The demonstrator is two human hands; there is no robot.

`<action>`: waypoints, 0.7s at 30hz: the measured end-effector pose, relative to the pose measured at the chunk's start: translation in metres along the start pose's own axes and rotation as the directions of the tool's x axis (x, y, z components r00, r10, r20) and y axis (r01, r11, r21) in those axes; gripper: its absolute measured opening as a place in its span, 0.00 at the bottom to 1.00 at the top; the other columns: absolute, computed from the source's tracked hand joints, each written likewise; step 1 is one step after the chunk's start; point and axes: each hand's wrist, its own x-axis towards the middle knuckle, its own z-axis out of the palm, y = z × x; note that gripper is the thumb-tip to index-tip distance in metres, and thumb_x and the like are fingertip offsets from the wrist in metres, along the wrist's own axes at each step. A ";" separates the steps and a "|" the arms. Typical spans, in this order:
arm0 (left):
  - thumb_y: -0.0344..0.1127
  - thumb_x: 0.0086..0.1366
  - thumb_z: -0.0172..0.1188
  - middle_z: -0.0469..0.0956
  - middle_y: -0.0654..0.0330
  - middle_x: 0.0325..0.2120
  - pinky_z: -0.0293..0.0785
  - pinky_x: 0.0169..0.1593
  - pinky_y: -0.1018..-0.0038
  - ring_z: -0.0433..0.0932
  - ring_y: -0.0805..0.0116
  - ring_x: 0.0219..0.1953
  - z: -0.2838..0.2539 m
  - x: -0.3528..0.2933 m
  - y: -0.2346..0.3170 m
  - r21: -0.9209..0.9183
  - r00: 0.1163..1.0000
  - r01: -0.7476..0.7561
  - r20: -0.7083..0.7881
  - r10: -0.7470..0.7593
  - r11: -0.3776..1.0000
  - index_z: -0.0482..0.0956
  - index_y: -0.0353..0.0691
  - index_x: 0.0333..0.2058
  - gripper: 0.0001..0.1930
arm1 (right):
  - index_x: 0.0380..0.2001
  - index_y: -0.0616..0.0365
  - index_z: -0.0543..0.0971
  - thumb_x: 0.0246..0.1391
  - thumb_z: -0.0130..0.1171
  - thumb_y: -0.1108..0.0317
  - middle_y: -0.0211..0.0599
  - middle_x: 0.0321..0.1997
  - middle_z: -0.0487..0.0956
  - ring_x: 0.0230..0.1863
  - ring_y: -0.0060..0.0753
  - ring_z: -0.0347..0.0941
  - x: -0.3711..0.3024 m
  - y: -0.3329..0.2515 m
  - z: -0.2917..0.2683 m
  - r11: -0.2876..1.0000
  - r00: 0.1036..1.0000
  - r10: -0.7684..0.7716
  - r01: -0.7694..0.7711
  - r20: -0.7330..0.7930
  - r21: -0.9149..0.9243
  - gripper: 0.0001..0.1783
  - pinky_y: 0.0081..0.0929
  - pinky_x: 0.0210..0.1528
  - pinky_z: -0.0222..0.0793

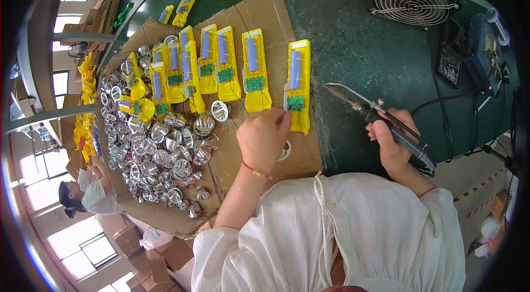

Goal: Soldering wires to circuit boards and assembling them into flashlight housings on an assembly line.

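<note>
In front of me lies a yellow plastic housing (pixel 301 118) with a purple cylindrical battery and a green circuit board (pixel 295 103). My left hand (pixel 264 136) is closed in a pinch at the housing's left edge, beside the board. Whatever its fingertips hold is hidden. My right hand (pixel 393 140) grips a soldering iron (pixel 400 138) with a thin curved feed tube. Its tip points left toward the board, some way apart from it. A silver reflector cup (pixel 285 150) lies partly hidden behind my left hand.
Several more yellow housings (pixel 255 71) with thin wires lie left on cardboard (pixel 273 16). A heap of silver reflector cups (pixel 165 148) covers the left side. A fan (pixel 411 2) stands back right, near a blue soldering station (pixel 485 57). Another person (pixel 96 195) is at far left.
</note>
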 end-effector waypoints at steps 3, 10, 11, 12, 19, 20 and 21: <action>0.36 0.51 0.61 0.76 0.60 0.13 0.71 0.23 0.75 0.77 0.68 0.17 0.002 0.004 0.006 -0.013 0.988 -0.023 0.154 0.025 1.000 0.79 0.39 0.21 0.07 | 0.34 0.66 0.69 0.51 0.57 0.72 0.41 0.25 0.76 0.22 0.22 0.72 0.000 0.004 -0.020 0.998 0.996 -0.052 0.049 -0.069 -0.038 0.11 0.18 0.26 0.69; 0.38 0.48 0.59 0.77 0.57 0.18 0.74 0.28 0.69 0.78 0.62 0.23 0.003 0.134 0.069 0.259 0.958 -0.269 0.175 0.229 0.928 0.80 0.42 0.23 0.07 | 0.34 0.65 0.68 0.50 0.57 0.74 0.41 0.25 0.76 0.23 0.22 0.72 0.003 0.015 -0.042 0.998 0.977 0.059 -0.055 -0.203 0.025 0.10 0.18 0.26 0.70; 0.41 0.50 0.57 0.78 0.55 0.23 0.74 0.32 0.66 0.78 0.60 0.28 0.010 0.167 0.080 0.328 0.965 -0.228 0.204 0.167 0.917 0.81 0.43 0.24 0.10 | 0.34 0.64 0.68 0.49 0.57 0.75 0.41 0.25 0.76 0.23 0.22 0.72 0.004 0.016 -0.040 0.997 0.981 0.080 -0.075 -0.177 0.032 0.10 0.17 0.26 0.69; 0.43 0.51 0.57 0.79 0.55 0.25 0.73 0.34 0.65 0.78 0.59 0.30 0.022 0.201 0.088 0.321 0.972 -0.228 0.134 0.194 0.919 0.81 0.43 0.25 0.11 | 0.33 0.64 0.68 0.49 0.58 0.74 0.41 0.25 0.76 0.23 0.22 0.71 0.004 0.013 -0.038 0.994 0.981 0.099 -0.091 -0.169 0.054 0.10 0.17 0.25 0.68; 0.53 0.53 0.57 0.67 0.52 0.50 0.58 0.53 0.60 0.65 0.56 0.54 0.014 0.215 0.057 0.313 0.916 -0.377 -0.014 0.401 0.872 0.68 0.42 0.51 0.30 | 0.35 0.64 0.68 0.49 0.58 0.74 0.39 0.27 0.75 0.24 0.22 0.72 0.005 0.014 -0.046 0.991 0.976 0.129 -0.121 -0.178 0.054 0.11 0.18 0.26 0.69; 0.52 0.52 0.59 0.64 0.52 0.53 0.53 0.56 0.58 0.60 0.56 0.57 -0.004 0.185 0.049 0.346 0.903 -0.404 0.002 0.430 0.847 0.65 0.41 0.53 0.32 | 0.35 0.64 0.68 0.49 0.57 0.74 0.39 0.27 0.75 0.24 0.22 0.72 0.006 0.013 -0.047 0.985 0.967 0.163 -0.150 -0.197 0.083 0.11 0.18 0.26 0.69; 0.51 0.50 0.61 0.61 0.52 0.54 0.53 0.56 0.57 0.59 0.54 0.57 -0.020 0.153 0.035 0.388 0.912 -0.385 0.024 0.409 0.837 0.64 0.42 0.54 0.34 | 0.35 0.64 0.68 0.49 0.57 0.74 0.38 0.28 0.74 0.24 0.22 0.72 0.005 0.012 -0.047 0.978 0.957 0.199 -0.180 -0.212 0.107 0.11 0.18 0.26 0.69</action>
